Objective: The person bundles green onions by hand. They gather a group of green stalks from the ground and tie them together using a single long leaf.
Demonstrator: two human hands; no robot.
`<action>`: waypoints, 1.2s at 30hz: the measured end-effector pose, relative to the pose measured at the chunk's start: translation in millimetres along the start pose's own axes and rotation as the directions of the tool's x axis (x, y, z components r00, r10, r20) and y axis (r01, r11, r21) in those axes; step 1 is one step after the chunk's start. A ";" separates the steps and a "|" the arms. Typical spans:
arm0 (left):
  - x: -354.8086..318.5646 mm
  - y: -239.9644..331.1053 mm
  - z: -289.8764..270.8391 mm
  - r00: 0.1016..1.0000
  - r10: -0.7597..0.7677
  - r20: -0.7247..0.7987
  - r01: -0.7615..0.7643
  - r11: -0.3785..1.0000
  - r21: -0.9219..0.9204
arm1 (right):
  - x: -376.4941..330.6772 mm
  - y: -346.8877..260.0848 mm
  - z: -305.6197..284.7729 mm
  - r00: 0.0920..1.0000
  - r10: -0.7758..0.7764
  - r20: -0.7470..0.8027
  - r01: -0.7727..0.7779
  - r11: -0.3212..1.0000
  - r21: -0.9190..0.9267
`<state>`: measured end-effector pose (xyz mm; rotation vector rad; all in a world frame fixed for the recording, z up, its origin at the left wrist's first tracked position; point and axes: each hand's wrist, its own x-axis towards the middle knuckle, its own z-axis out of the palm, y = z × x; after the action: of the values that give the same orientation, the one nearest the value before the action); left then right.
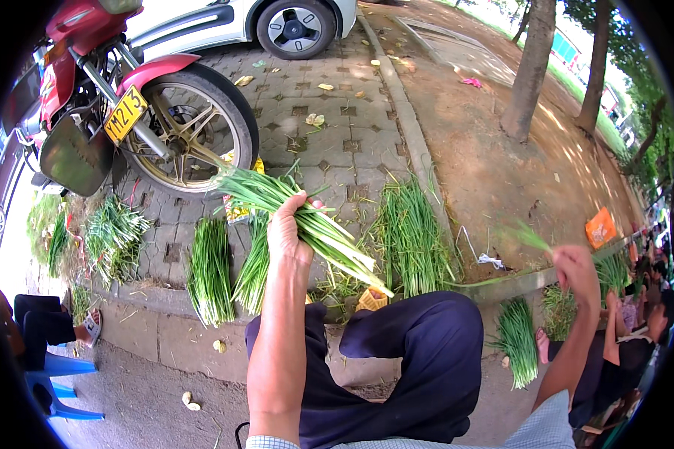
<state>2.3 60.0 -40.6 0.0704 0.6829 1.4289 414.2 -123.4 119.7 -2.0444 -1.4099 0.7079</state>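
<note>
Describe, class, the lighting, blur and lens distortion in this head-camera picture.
Head view: daylight, dappled tree shade on the dirt; kerb bends from fisheye; black rim at corners; right hand and its green stalk motion-blurred; left hand with scallion bunch sharp.

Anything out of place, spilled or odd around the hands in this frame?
Mostly tidy: green onion bundles lie in rows on the paving. Loose stalks and trimmings are strewn between them. The left hand grips a bunch of green onions; the right hand holds a single stalk out sideways.

Bundles on curb [210, 269]: four | held bunch [299, 217]: one | motorbike [120, 97]: one | car [247, 22]: one | trunks [530, 71]: two
</note>
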 end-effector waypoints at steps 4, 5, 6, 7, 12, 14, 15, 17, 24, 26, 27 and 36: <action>-15.6 -9.7 14.5 0.989 -0.085 0.119 0.074 0.992 0.099 | 64.5 -42.6 27.5 0.979 -0.176 -0.099 0.174 0.984 -0.027; -21.7 -11.3 21.0 0.989 -0.096 0.115 0.077 0.985 0.156 | 77.8 -60.2 36.6 0.963 -0.228 -0.145 0.226 0.974 -0.030; -18.7 -13.0 15.8 0.978 -0.133 0.160 0.105 0.979 0.172 | 92.8 -76.9 47.5 0.944 -0.297 -0.142 0.306 0.951 0.044; -21.8 -16.3 20.3 0.972 -0.171 0.163 0.141 0.974 0.178 | 104.0 -94.6 56.2 0.922 -0.357 -0.152 0.375 0.921 0.105; -30.5 -20.5 25.5 0.929 -0.273 0.248 0.206 0.942 0.265 | 124.0 -199.2 136.8 0.939 -0.323 -0.118 0.344 0.877 0.334; -29.0 -26.7 28.6 0.918 -0.306 0.251 0.228 0.927 0.297 | 122.1 -209.9 162.5 0.950 -0.308 -0.057 0.297 0.825 0.481; -29.8 -27.8 29.8 0.915 -0.316 0.252 0.245 0.929 0.277 | 121.1 -210.0 174.8 0.949 -0.308 0.068 0.235 0.833 0.501; -28.1 -26.5 26.7 0.907 -0.327 0.267 0.262 0.932 0.251 | 101.5 -206.6 196.5 0.932 -0.298 0.208 0.125 0.799 0.588; -27.9 -25.0 27.7 0.938 -0.214 0.274 0.190 0.975 0.115 | 61.8 -158.0 220.6 0.853 -0.254 0.456 -0.089 0.789 0.607; -26.5 -21.2 27.0 0.906 -0.254 0.339 0.233 0.967 0.101 | 57.6 -150.7 222.0 0.836 -0.212 0.506 -0.136 0.813 0.566; -27.0 -22.1 27.2 0.912 -0.240 0.331 0.225 0.971 0.084 | 55.1 -146.2 224.3 0.840 -0.191 0.507 -0.147 0.821 0.552; -30.4 -16.7 28.7 0.863 -0.262 0.433 0.249 0.964 0.089 | 40.6 -124.1 230.0 0.914 -0.254 0.317 0.121 0.915 0.384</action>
<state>30.9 39.1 -12.8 0.3089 0.3205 1.0915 186.8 -15.2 38.6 -1.5201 -1.5196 1.2039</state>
